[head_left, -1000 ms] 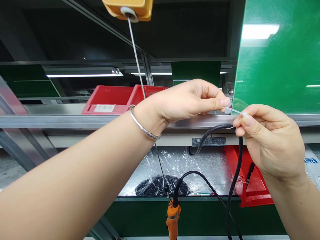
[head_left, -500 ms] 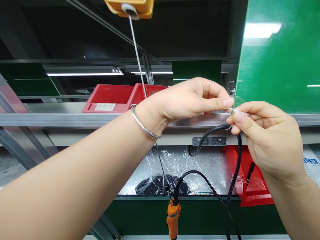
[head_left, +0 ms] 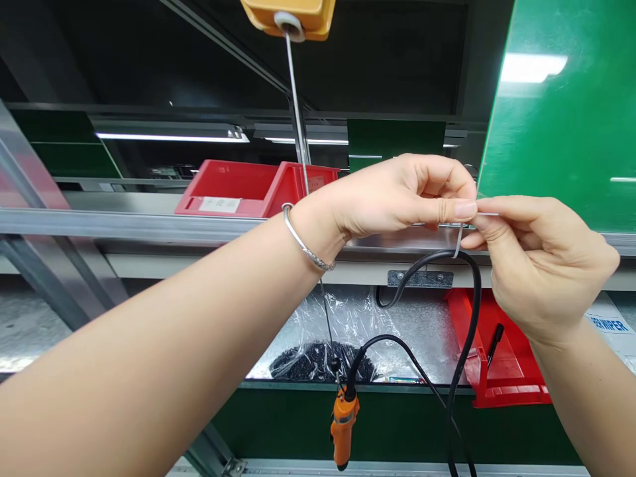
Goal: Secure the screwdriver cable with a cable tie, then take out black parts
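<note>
A thin white cable tie (head_left: 458, 241) loops around a thick black cable (head_left: 476, 311) near the top of its bend. My left hand (head_left: 427, 192) pinches the tie between thumb and forefinger. From the right, my right hand (head_left: 546, 258) pinches the tie too, its fingertips meeting those of the left. The tie's narrow end sticks out over the right fingers, while its head is hidden by the fingertips. Below, an orange electric screwdriver (head_left: 344, 427) hangs from a thin wire, with a black cord leaving its top.
A yellow tool balancer (head_left: 311, 16) hangs above. Red bins (head_left: 223, 189) stand on the shelf behind my left wrist, and another red bin (head_left: 517, 364) holding a black pen sits lower right. A plastic bag of small black parts (head_left: 318, 364) lies below. A green panel (head_left: 561, 132) rises at right.
The fingertips have come together, and the tie now shows as a visible loop hanging onto the black cable. The view has shifted slightly, moving the balancer and upper bins rightward.
</note>
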{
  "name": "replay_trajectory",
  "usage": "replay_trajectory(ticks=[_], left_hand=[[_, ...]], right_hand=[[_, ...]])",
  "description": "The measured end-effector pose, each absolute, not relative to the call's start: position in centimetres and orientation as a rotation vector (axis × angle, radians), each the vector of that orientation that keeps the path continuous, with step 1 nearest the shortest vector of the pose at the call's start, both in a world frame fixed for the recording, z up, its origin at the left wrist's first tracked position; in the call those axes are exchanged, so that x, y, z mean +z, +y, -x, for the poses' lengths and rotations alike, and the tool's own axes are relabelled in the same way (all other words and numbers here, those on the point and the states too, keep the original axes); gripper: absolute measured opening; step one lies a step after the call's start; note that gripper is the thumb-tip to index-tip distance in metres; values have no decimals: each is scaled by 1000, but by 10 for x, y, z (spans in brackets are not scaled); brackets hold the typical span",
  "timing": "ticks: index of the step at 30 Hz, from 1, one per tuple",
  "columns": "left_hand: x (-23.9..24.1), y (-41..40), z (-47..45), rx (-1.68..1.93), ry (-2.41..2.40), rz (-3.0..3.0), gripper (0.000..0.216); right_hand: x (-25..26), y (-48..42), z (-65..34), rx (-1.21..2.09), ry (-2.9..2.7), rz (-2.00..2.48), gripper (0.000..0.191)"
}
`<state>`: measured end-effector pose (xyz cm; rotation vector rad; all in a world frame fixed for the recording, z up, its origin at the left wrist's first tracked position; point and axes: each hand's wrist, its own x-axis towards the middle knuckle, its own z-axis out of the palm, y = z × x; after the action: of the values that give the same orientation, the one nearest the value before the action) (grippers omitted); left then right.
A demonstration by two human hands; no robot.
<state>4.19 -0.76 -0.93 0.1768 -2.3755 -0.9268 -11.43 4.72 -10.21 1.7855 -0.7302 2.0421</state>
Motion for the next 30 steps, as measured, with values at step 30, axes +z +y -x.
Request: replay_trajectory(ticks=[30], left_hand=[[-14, 0, -29, -331, -2555, -406, 13]], right_hand=[[-33, 71, 118, 1718, -812, -1808, 11]])
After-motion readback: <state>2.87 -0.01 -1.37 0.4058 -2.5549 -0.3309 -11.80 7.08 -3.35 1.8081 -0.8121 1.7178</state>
